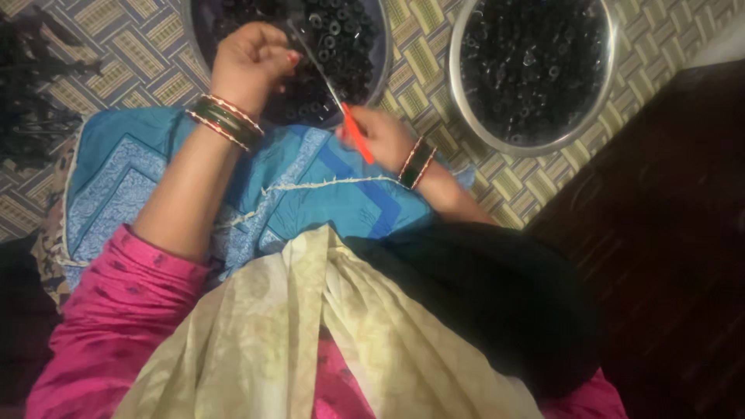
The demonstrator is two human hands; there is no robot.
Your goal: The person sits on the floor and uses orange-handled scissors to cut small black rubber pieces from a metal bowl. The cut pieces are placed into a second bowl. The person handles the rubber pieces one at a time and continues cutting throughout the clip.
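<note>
Slim red-handled tool [353,128], dark thin tip, pinched by right hand [380,133], left hand [248,62] fisted

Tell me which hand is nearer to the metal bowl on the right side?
The right hand; it lies just left of the right metal bowl, holding scissors. The left hand is farther left, over another bowl.

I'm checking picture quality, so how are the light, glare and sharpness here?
Head view: dim and soft overall; the right steel bowl shows rim glare; the right side sinks into shadow; the left hand and the right hand holding scissors look slightly blurred.
</note>
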